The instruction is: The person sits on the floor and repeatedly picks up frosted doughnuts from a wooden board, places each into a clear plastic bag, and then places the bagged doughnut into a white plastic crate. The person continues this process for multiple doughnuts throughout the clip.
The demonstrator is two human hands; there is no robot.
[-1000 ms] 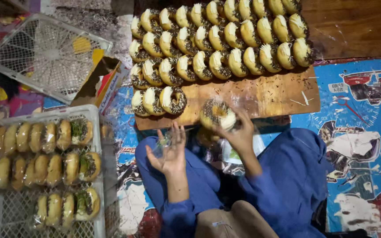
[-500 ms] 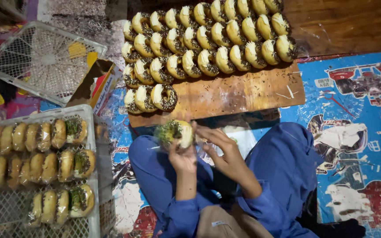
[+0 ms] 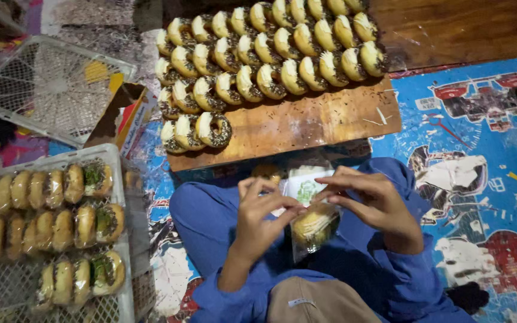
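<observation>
Colourful printed floor mats [image 3: 480, 125] in blue, red and white cover the ground where a person sits cross-legged in blue trousers [image 3: 210, 221], with work spread within arm's reach. Over the lap, the left hand [image 3: 261, 218] and the right hand [image 3: 369, 200] meet at a small clear plastic bag [image 3: 313, 230] holding a cream-filled doughnut; both hands are curled, fingertips pinching the bag's upper edge from either side, so the doughnut hangs low in the bag between them. Just ahead of the knees lies a brown wooden board [image 3: 306, 122] carrying unwrapped doughnuts [image 3: 258, 54], split, cream-filled and dark-sprinkled, stood on edge in 4 close rows, which packs many onto the board and keeps each easy to pick. At the person's left sits a white plastic lattice crate [image 3: 121, 287] with bagged doughnuts [image 3: 49, 227] in 3 tidy rows, close beside the lap. Further off, another white lattice crate [image 3: 49, 90] lies tilted beside an open cardboard box [image 3: 124, 116].
</observation>
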